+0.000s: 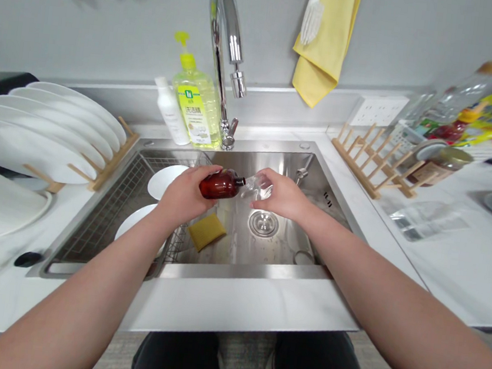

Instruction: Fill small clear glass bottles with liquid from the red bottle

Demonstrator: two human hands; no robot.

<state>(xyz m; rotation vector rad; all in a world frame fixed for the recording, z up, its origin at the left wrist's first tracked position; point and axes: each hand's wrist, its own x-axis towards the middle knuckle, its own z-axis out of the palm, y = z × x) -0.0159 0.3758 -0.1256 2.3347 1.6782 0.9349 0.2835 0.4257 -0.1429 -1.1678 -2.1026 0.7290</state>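
Note:
Over the steel sink, my left hand is wrapped round a reddish-brown bottle. The bottle lies on its side, its narrow dark mouth toward the right. Close to that mouth, my right hand grips a small clear glass, partly hidden by the fingers. Whether the two touch is hard to tell. Below my left hand a yellow sponge lies on the sink floor. The drain is under my right hand. White dishes sit in the wire basket to the left.
A chrome faucet rises behind the sink, beside a yellow-green soap bottle and a white bottle. White plates stand in a wooden rack at left. Another wooden rack is at right. A yellow cloth hangs on the wall.

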